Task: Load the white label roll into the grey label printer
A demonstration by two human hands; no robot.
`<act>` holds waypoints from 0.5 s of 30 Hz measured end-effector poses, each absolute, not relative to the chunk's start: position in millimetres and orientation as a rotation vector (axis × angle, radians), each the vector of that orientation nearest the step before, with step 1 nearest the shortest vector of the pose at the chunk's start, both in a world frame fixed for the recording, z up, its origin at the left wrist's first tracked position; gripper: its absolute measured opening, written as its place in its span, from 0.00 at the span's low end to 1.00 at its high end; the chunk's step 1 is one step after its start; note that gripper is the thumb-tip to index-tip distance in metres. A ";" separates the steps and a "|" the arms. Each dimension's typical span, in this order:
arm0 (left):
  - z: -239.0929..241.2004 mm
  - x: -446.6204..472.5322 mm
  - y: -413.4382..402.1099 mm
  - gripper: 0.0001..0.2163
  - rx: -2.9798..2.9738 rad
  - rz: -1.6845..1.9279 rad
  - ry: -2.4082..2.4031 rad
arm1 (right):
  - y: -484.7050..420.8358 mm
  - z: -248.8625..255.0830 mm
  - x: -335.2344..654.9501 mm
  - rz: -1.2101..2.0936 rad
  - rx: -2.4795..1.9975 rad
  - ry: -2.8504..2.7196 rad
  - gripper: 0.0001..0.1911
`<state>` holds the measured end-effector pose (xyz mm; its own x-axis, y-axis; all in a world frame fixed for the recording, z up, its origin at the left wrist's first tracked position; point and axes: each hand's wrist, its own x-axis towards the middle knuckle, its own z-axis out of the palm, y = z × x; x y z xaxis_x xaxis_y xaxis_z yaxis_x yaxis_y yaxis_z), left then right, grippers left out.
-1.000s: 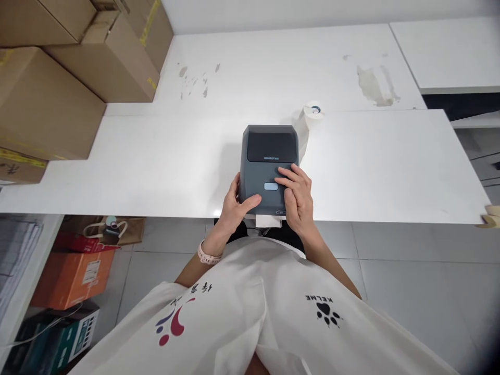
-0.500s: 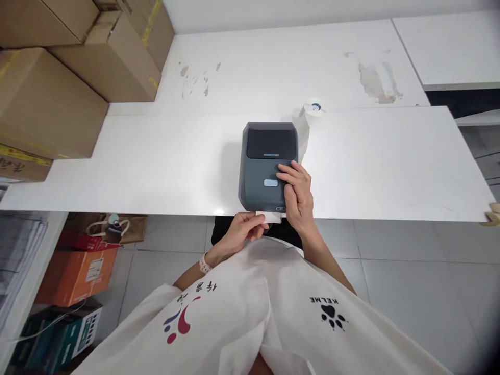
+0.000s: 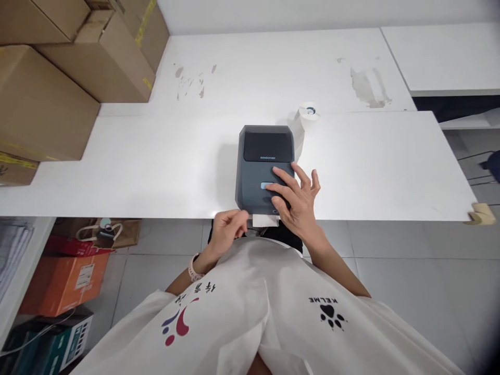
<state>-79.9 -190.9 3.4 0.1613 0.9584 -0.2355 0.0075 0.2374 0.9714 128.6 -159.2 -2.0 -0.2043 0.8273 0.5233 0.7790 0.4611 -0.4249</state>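
Note:
A dark grey label printer stands at the front edge of the white table. My right hand lies over its right side with the fingers spread, one fingertip on the pale blue button. A white paper label strip sticks out of the printer's front, past the table edge. Beside the front left corner of the printer is my left hand, its fingers curled in with nothing visible in them. Behind the printer a roll of white label paper rests on the table, its strip running towards the back of the printer.
Cardboard boxes are stacked on the table's left end. Below on the left are an orange box and a teal box. A tan piece sits at the table's front right corner. The front edge of the white table runs close to my body.
My left hand has let go of the paper strip and moved left, its fingers curling. My right hand has spread its fingers and shifted one fingertip onto the button. The view has moved slightly.

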 end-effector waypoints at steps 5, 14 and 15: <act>14.2 -83.4 -178.4 0.21 1.032 1.469 1.369 | -168.3 -13.6 129.9 0.167 -1.232 -1.904 0.25; 7.2 -88.5 -128.2 0.07 1.166 1.441 1.451 | -96.1 49.7 128.8 -0.095 -0.998 -1.698 0.38; 8.3 -85.8 -120.5 0.08 1.236 1.355 1.462 | -78.7 63.0 127.6 -0.078 -0.935 -1.660 0.38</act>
